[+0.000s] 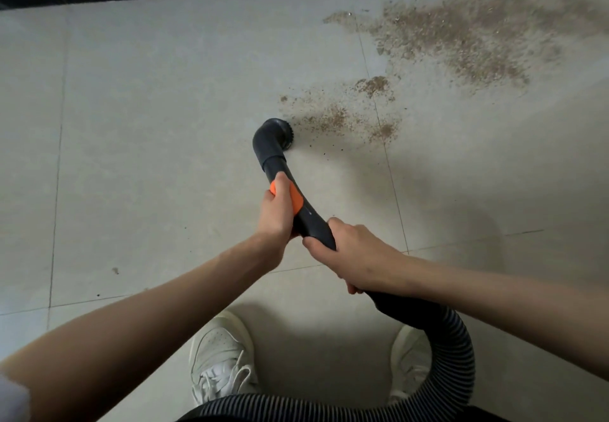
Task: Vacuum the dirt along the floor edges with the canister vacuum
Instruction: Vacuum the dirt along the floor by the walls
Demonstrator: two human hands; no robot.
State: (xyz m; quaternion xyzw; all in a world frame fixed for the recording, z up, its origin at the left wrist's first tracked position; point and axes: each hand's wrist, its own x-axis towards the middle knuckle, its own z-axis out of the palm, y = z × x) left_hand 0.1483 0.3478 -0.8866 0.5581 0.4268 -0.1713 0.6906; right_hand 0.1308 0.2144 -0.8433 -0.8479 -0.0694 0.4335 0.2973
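Left hand: wrapped around the orange collar of the vacuum wand. Right hand: gripping the wand's rear end where the ribbed hose joins. Brush nozzle: on the tiled floor, just beside the nearer dirt. Handling, judged: rigid, light plastic; hose flexible, likely to drag. Hold at collar and cuff.

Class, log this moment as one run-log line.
left hand grips wand | right hand grips hose | nozzle beside dirt
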